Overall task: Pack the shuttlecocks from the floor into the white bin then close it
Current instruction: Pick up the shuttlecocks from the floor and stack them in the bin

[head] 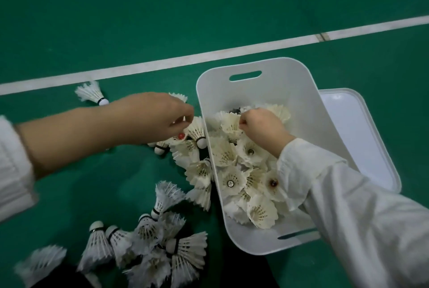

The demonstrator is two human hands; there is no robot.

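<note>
right sleeve [359,218], white and loose, fills the lower right corner closest to my lens; left sleeve [11,167] blurs at the left edge. right hand [262,125] is inside the white bin [267,92], its fingers curled against the feather skirt of one of the binned shuttlecocks [246,171]; from my remote seat i cannot tell whether it grips that skirt or merely rests on it. left hand [157,118] reaches across the green floor [209,9] to just outside the bin's left wall, where thumb and fingertips pinch the skirt of the wall-side shuttlecock [197,133], its cork end pointing down and right. further shuttlecocks form a wall row [199,171] touching that same wall. floor heap [148,241] (the largest loose group, partly blurred) lies near the bottom edge, left of the bin's near corner. lone shuttlecock [90,93] lies well apart, just below the white court line [162,64]. the bin stands open, a slot handle in its far wall and another in its near wall, most of its bottom covered by shuttlecocks lying skirt up. lid [362,129] lies flat on the floor at the bin's right side, its left part hidden behind the bin.
</note>
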